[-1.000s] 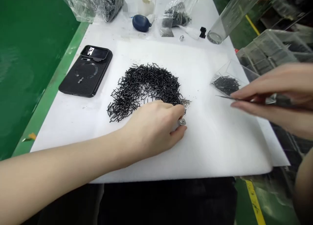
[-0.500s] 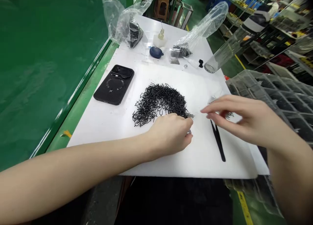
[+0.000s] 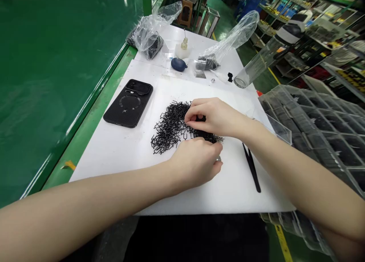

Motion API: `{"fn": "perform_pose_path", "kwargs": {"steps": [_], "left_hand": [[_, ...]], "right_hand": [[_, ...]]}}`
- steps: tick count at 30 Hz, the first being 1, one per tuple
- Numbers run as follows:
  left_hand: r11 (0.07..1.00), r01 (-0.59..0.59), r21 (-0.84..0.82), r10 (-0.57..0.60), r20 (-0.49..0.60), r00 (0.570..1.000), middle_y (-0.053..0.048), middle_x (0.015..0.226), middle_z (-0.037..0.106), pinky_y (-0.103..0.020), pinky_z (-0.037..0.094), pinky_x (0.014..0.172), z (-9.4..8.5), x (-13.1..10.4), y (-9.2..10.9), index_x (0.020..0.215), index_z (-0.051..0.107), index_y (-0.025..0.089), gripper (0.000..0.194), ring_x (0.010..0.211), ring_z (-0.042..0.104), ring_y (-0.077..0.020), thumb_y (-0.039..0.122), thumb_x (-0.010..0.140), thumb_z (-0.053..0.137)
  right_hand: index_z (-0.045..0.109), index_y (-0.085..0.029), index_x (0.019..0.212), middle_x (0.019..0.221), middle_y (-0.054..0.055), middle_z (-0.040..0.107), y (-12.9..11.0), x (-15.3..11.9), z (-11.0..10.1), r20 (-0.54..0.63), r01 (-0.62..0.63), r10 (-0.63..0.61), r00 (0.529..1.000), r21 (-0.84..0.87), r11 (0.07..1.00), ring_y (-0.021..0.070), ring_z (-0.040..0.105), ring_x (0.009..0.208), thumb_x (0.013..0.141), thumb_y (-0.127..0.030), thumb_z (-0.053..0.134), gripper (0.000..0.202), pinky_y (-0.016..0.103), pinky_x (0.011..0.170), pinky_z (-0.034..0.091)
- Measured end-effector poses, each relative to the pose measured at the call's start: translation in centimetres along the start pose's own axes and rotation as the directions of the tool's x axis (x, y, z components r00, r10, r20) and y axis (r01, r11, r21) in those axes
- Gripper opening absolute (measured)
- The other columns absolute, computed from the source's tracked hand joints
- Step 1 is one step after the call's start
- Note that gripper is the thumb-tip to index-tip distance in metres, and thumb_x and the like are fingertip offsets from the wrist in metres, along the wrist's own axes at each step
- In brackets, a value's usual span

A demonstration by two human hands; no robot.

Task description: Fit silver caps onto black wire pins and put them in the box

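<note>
A curved pile of small bent black wire pieces (image 3: 168, 127) lies on the white board (image 3: 114, 155). My left hand (image 3: 196, 161) is closed at the near side of the pile. A small shiny item shows between its thumb and fingers, too hidden to name. Over the pile's right half is my right hand (image 3: 209, 116), its thumb and forefinger brought together among the black pieces. What sits between those fingertips, if anything, I cannot make out. A few silvery bits (image 3: 219, 139) lie just beyond my left fingers. Black tweezers (image 3: 252, 169) rest to the right of both hands.
A black phone (image 3: 129, 103) lies on the left. Farther back are plastic bags (image 3: 149, 38), a dark blue case (image 3: 179, 64), a small dispenser bottle (image 3: 184, 45) and a clear tilted bottle (image 3: 253, 66). Clear compartment boxes (image 3: 316, 117) stand right of the board.
My right hand has moved left, from above the tweezers to the pile, and its fingers have come together. My left hand keeps its place and grip. The view has shifted slightly.
</note>
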State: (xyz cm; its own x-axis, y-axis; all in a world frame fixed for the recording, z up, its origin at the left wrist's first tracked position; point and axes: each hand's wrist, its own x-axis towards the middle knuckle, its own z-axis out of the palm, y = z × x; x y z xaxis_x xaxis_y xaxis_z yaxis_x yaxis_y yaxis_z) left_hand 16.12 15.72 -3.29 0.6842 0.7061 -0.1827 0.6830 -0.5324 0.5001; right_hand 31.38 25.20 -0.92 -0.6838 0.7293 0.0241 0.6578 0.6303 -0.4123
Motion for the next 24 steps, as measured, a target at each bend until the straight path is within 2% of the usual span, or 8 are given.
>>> {"fn": "perform_pose_path", "kwargs": {"steps": [5,9,11,14,17,20,24], "left_hand": [[1.0,0.018,0.004,-0.018,0.001,1.0,-0.006,0.117,0.081,-0.045,0.072,0.1,-0.1,0.0,0.0,0.125,0.079,0.017,0.025,0.111,0.08,-0.0238,0.039,0.114,0.079],[1.0,0.019,-0.004,-0.019,-0.02,1.0,-0.004,0.109,0.08,-0.042,0.071,0.095,-0.2,0.0,-0.2,0.121,0.079,0.017,0.022,0.101,0.079,-0.0212,0.037,0.113,0.08],[1.0,0.014,-0.009,-0.014,-0.042,0.999,-0.002,0.103,0.079,-0.04,0.069,0.091,-0.3,0.0,-0.3,0.118,0.079,0.017,0.019,0.095,0.076,-0.02,0.035,0.111,0.081],[1.0,0.012,-0.014,-0.013,-0.09,0.996,-0.001,0.091,0.075,-0.034,0.061,0.079,-0.2,0.0,-0.5,0.114,0.081,0.018,0.015,0.084,0.072,-0.019,0.032,0.109,0.079],[1.0,0.008,-0.017,-0.01,-0.133,0.991,0.001,0.077,0.071,-0.032,0.047,0.066,-0.2,0.1,-0.6,0.107,0.083,0.02,0.011,0.076,0.068,-0.0207,0.029,0.105,0.078],[1.0,0.003,-0.019,-0.006,-0.151,0.989,0.002,0.07,0.07,-0.032,0.038,0.064,-0.2,0.2,-0.7,0.105,0.083,0.022,0.008,0.073,0.068,-0.0218,0.026,0.101,0.078],[1.0,0.007,-0.027,-0.011,-0.145,0.989,0.002,0.07,0.071,-0.031,0.035,0.065,-0.2,0.1,-0.7,0.103,0.082,0.022,0.006,0.073,0.067,-0.0215,0.025,0.1,0.078]], "right_hand": [[0.086,-0.018,0.095,0.092,0.004,0.073,0.7,0.2,-0.1,-0.024,-0.039,0.04,0.999,0.041,0.998,0.015,0.063,0.082,0.098,-0.016,0.077,0.01,0.031,0.078,0.048],[0.09,-0.02,0.107,0.091,0.002,0.073,0.9,0.4,0.0,-0.024,-0.074,0.076,0.997,0.076,0.994,0.0141,0.06,0.08,0.096,-0.017,0.082,0.014,0.032,0.079,0.047],[0.09,-0.021,0.104,0.094,0.003,0.074,0.9,0.4,0.1,-0.025,-0.087,0.09,0.996,0.093,0.992,0.0146,0.061,0.082,0.097,-0.015,0.079,0.014,0.033,0.08,0.047],[0.086,-0.019,0.095,0.099,0.005,0.075,0.7,0.4,0.2,-0.033,-0.098,0.102,0.994,0.115,0.989,0.0162,0.063,0.087,0.098,-0.016,0.078,0.009,0.034,0.081,0.047],[0.082,-0.02,0.096,0.102,0.004,0.075,0.9,0.4,0.1,-0.05,-0.095,0.102,0.993,0.132,0.987,0.0161,0.062,0.088,0.101,-0.021,0.078,0.007,0.034,0.083,0.048],[0.078,-0.02,0.098,0.104,0.004,0.075,1.4,0.2,-0.3,-0.078,-0.088,0.1,0.992,0.144,0.986,0.0163,0.061,0.089,0.106,-0.024,0.075,0.009,0.035,0.088,0.049],[0.079,-0.02,0.104,0.109,0.006,0.076,1.8,-0.5,-0.6,-0.084,-0.064,0.078,0.993,0.165,0.984,0.018,0.064,0.094,0.108,-0.024,0.072,0.01,0.036,0.093,0.051]]}}
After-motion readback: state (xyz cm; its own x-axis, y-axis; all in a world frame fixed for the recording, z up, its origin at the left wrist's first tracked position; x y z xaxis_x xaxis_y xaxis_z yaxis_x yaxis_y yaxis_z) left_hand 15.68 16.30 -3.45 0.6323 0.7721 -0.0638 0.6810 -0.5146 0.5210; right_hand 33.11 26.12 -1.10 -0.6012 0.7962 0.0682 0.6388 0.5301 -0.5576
